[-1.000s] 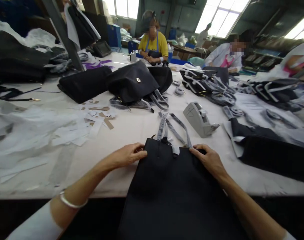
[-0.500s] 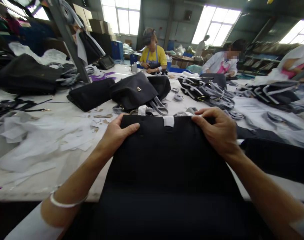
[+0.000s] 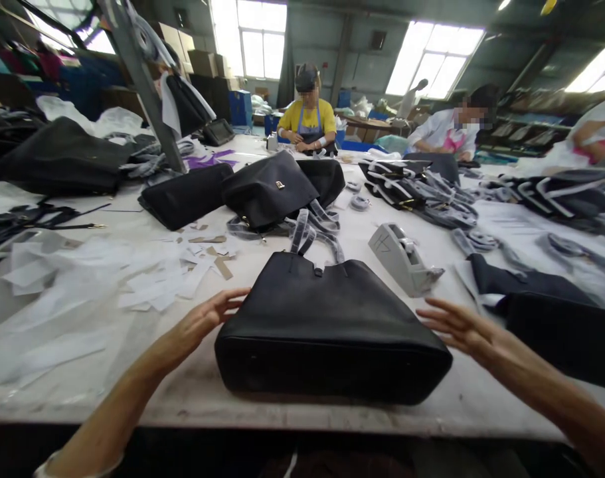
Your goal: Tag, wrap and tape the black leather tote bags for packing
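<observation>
A black handbag (image 3: 327, 309) lies on the white worktable (image 3: 182, 398) in front of me, its base towards me and its top pointing away. Clear plastic wraps its handles (image 3: 305, 234) at the far end. At the bag's left side is my left hand (image 3: 205, 322), open with fingers stretched out; whether the fingertips touch the bag I cannot tell. My right hand (image 3: 464, 326) is open too, fingers extended by the bag's right side, with nothing in it. Just beyond the right hand stands a grey tape dispenser (image 3: 399, 259).
Behind the bag lies another black handbag (image 3: 275, 189) with a gold clasp. White paper scraps (image 3: 157, 279) and plastic sheets spread to the left. Black bag pieces (image 3: 561, 325) lie at right, and a slanted metal post (image 3: 143, 86) rises at left. People (image 3: 309, 119) work across the table.
The black piece with a white tab that both hands gripped upright is out of their grasp. A finished-looking handbag now lies before me, and both hands have opened and spread to its sides.
</observation>
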Tool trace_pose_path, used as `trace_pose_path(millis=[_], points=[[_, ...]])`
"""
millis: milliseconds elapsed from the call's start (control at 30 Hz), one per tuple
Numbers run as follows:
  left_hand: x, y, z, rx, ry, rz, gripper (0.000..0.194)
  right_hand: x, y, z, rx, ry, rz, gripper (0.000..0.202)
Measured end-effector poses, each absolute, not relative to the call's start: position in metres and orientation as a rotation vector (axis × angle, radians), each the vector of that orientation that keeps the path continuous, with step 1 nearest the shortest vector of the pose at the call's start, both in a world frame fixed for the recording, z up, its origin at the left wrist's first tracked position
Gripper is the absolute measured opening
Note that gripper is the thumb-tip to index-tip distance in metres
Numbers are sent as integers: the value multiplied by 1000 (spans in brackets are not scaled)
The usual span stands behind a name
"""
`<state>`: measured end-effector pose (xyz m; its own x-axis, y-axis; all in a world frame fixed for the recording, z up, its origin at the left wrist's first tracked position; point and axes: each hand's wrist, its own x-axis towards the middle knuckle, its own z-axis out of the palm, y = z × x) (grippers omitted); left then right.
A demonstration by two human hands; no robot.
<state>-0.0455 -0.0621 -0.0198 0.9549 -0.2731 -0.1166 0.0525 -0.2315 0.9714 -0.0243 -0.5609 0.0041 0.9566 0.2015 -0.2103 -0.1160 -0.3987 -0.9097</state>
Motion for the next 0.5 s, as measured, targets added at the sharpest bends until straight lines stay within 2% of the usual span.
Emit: trace_pose_path(millis=[100,167,233,333,400,500], points=[[-75,-65,-26,1911,-142,-287,81,-68,-560,-27,-1862,-143,392,112],[-82,-75,-34,2009,-73,-164,83,-78,-541,-40,-1937,-83,217,110],[-86,-89,-39,2031,-20,-41,77,-74,-520,-39,-2033,34,-12,103],[-90,-106,-37,2031,69,64,56,-58,-506,-24,-2054,182,-218,85],[-92,-114,-35,2081,146,85,48,-51,-508,-16,-2034,260,-219,71],[-89,-122,-37,2250,178,-33,49,-47,-514,-22,-2041,292,44,59]])
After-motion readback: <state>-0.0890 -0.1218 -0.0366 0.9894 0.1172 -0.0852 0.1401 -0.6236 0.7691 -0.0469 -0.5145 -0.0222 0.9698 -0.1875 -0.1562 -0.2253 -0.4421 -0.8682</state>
